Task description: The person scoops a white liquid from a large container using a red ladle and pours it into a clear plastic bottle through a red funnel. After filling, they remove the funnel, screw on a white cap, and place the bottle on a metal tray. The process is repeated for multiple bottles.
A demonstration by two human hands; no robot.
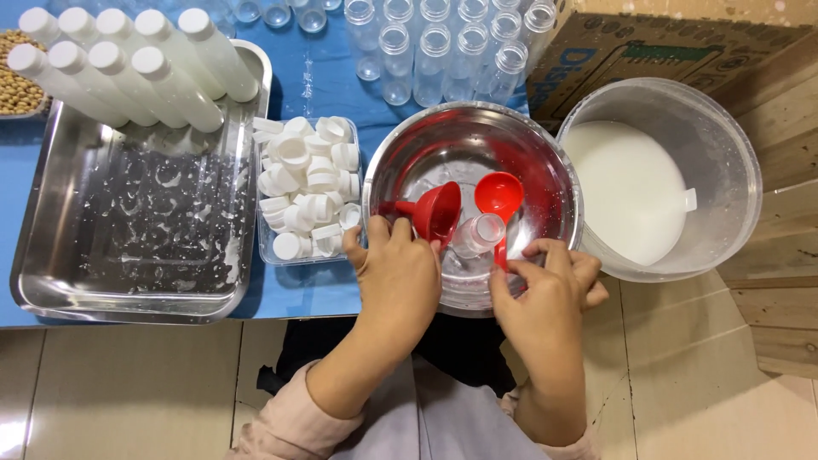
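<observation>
Red funnel (pixel 436 211) in L hand (pixel 399 273), bottle (pixel 477 235) by R hand (pixel 545 294).

Hands (pixel 477 281) hide the clear bottle's (pixel 475 236) base.

Body in view: two forearms and two bare hands, left hand (pixel 399 277) and right hand (pixel 545 290). No gloves, rings, watch or bracelets visible. Sleeves (pixel 290 422) are pale pink, soft fabric, pushed up and bunched near the elbows, leaving both forearms uncovered. Between the arms, a light grey-lavender garment (pixel 443 417) covers the torso; above it, dark clothing (pixel 464 345) shows at the lap. Fingernails short, unpainted.
</observation>
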